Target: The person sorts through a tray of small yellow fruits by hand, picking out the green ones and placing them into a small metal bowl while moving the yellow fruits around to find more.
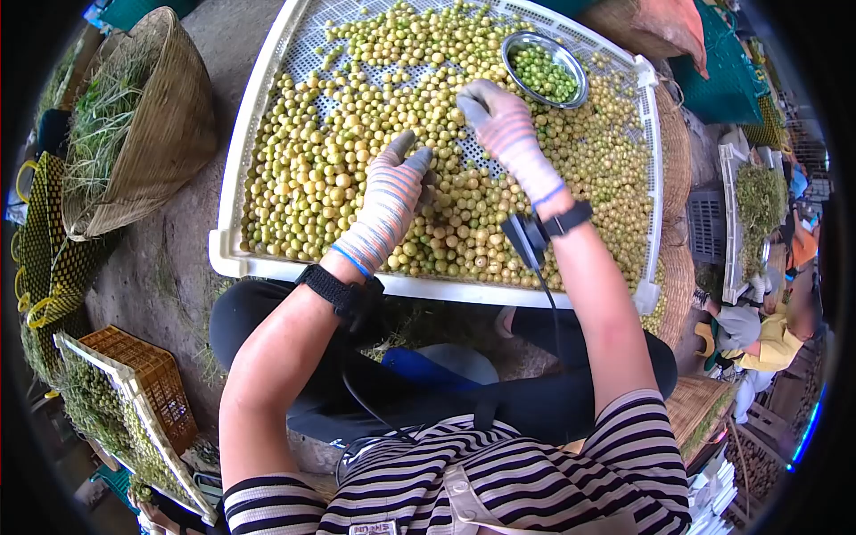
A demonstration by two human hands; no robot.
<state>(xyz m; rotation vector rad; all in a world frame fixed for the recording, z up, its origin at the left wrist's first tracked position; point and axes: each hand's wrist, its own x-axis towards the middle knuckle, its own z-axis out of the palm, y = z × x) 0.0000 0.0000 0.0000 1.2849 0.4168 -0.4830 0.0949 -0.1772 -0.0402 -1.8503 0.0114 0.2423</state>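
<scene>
A white plastic tray point(234, 214) with a perforated bottom holds a spread of small round yellow-green fruits point(303, 169). My left hand point(394, 198), in a striped glove with grey fingertips, is over the fruits at the middle, thumb and fingers apart with nothing seen between them. Up and to the right, my right hand point(504, 125), gloved too, bends its fingers down at the fruits beside a bare patch of tray bottom; its fingertips are partly hidden. Just beyond it, a round metal bowl point(582, 89) of greener fruits rests in the tray.
A woven basket of grass point(183, 116) stands at the upper left. Below it are a yellow-black woven bag point(55, 241) and an orange crate point(147, 366). At the right, a person in yellow point(774, 346) is near another tray point(731, 214). Cables hang from my wrists.
</scene>
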